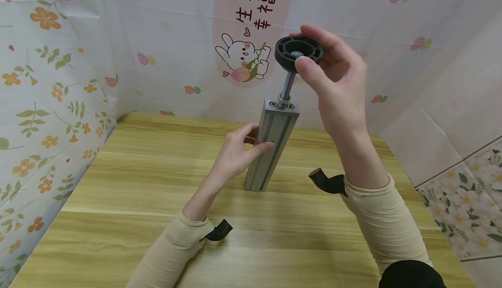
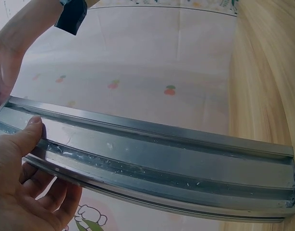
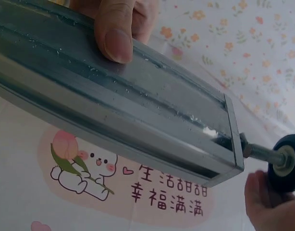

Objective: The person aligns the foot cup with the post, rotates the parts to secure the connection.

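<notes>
An aluminium profile point(image 1: 270, 148) stands on the table, tilted slightly, with grooves along its sides. My left hand point(image 1: 235, 150) grips it around the middle, thumb across one face, as the left wrist view also shows. From the end plate point(image 1: 280, 106) with two screws rises a threaded rod point(image 1: 288, 85), with a nut at its base. A round black levelling foot point(image 1: 283, 59) tops the rod. My right hand point(image 1: 341, 79) pinches the foot by its rim between thumb and fingers. In the right wrist view, the levelling foot point(image 3: 288, 163) sits at the rod's outer end.
The wood-grain table point(image 1: 157, 183) reaches back to a wall covering point(image 1: 168, 61) printed with a rabbit and fruit. A flowered sheet point(image 1: 47, 87) hangs at the left, and a tiled wall point(image 1: 470, 201) borders the right. Black curved pieces point(image 1: 219, 230) stick out at the sleeve cuffs.
</notes>
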`<act>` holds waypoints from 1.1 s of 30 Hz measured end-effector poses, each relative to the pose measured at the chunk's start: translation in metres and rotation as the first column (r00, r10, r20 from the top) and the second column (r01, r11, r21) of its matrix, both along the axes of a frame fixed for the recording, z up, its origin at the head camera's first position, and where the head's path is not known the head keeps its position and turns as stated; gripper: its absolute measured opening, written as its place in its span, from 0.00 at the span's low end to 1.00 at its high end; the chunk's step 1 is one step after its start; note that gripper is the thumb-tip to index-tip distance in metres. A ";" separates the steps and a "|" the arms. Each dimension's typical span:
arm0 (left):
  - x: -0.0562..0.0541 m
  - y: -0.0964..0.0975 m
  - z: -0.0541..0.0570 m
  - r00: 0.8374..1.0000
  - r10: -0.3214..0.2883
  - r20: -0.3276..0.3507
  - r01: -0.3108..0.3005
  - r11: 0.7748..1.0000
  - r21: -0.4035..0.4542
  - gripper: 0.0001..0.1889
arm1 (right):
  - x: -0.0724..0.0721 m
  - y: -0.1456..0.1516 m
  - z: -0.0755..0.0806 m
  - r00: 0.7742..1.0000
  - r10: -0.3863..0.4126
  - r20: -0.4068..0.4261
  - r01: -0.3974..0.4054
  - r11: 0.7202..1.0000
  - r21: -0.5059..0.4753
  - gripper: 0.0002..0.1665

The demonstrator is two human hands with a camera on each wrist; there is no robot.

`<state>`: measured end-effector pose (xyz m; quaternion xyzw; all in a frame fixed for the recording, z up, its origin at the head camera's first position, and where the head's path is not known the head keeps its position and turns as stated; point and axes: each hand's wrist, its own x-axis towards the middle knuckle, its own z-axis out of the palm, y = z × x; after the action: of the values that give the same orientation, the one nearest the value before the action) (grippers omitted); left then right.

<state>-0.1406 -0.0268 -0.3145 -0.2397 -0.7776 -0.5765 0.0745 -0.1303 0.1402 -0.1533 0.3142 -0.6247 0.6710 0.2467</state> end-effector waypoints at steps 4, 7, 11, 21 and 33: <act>0.000 0.001 0.000 1.000 0.001 -0.013 -0.001 1.000 0.006 0.15 | -0.002 0.000 -0.002 0.995 -0.093 -0.041 0.094 0.996 0.005 0.29; 0.000 0.000 0.000 1.000 0.002 -0.023 -0.002 1.000 0.009 0.15 | -0.002 -0.002 -0.003 0.989 -0.135 -0.064 0.137 0.990 0.020 0.34; 0.000 0.000 0.000 1.000 0.001 -0.030 -0.001 1.000 0.008 0.15 | -0.001 -0.004 -0.003 0.986 -0.152 -0.064 0.153 0.988 0.019 0.30; 0.001 0.001 0.000 1.000 -0.006 -0.030 0.006 1.000 0.004 0.16 | 0.002 -0.005 -0.004 0.997 -0.069 -0.040 0.068 0.997 -0.040 0.26; 0.001 0.000 0.000 1.000 0.005 -0.010 -0.005 1.000 -0.003 0.16 | 0.003 -0.004 0.000 0.991 -0.134 -0.013 0.133 0.989 -0.057 0.21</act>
<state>-0.1393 -0.0268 -0.3146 -0.2409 -0.7785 -0.5741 0.0795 -0.1273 0.1359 -0.1536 0.2700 -0.6231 0.6677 0.3049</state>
